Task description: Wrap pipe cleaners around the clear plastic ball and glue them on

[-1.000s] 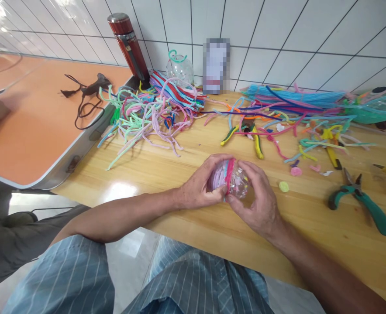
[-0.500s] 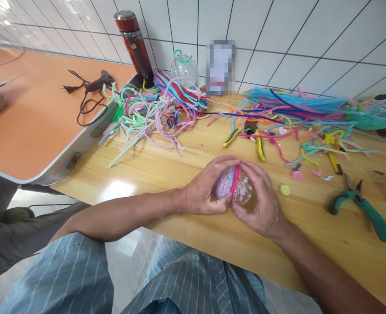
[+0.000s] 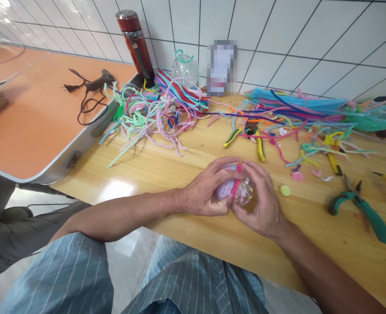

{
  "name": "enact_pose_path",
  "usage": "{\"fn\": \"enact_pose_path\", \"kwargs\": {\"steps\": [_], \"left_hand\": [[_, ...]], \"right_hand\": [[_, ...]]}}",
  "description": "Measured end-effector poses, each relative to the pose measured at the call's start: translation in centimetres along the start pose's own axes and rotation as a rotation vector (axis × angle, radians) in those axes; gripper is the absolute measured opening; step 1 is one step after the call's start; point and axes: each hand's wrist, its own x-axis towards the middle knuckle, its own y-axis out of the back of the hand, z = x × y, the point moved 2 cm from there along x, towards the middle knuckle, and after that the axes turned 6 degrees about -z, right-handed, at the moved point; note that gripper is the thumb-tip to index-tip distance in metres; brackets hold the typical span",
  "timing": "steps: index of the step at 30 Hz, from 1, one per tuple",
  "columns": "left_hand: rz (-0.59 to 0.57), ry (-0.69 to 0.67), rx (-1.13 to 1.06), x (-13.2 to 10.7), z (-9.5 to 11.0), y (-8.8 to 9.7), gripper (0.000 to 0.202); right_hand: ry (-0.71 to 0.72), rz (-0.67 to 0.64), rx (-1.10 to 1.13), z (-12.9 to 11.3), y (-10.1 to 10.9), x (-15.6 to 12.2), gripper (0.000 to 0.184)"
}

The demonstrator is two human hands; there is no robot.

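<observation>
"Head view: what do the two hands have?"

"A small clear ball (image 3: 242,192), partly wound in lilac pipe cleaner, with a pink strand running around its middle. It sits between both hands, over the wooden table (image 3: 167,170) and near its front edge."

"How do the hands sit on it?"

"The left hand (image 3: 204,192) cups the wrapped left side, with fingers curled over the top and the thumb low. The right hand (image 3: 261,203) closes on the clear right side, its fingertips meeting the pink strand at the top. Both hands are clamped on the ball, and they come close together beneath it."

"Does it rest on the wood?"

"I cannot tell, because the hands hide its underside."

"And around them?"

"Just right of the right hand lies a small yellow-green disc (image 3: 285,190), with a pink disc (image 3: 297,175) a little beyond it. Green-handled pliers (image 3: 360,207) lie well off to the right. Past the hands are yellow-handled pliers (image 3: 259,147) and a loose heap of pastel pipe cleaners (image 3: 150,113). A red flask (image 3: 134,41) stands against the tiled wall."
</observation>
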Motion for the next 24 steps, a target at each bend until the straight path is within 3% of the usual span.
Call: {"fn": "enact_pose_path", "kwargs": {"steps": [4,9,24], "left_hand": [[0.020,0.010,-0.029,-0.08,-0.26,0.35,0.061],[0.023,0.038,-0.036,-0.18,-0.85,0.70,0.061],[-0.045,0.038,-0.007,0.03,-0.43,0.90,0.057]], "right_hand": [[-0.067,0.047,0.051,-0.04,-0.37,-0.15,0.104],[-0.109,0.080,0.068,-0.16,-0.69,-0.17,0.103],[-0.036,0.069,0.033,-0.24,-0.64,-0.01,0.101]]}}
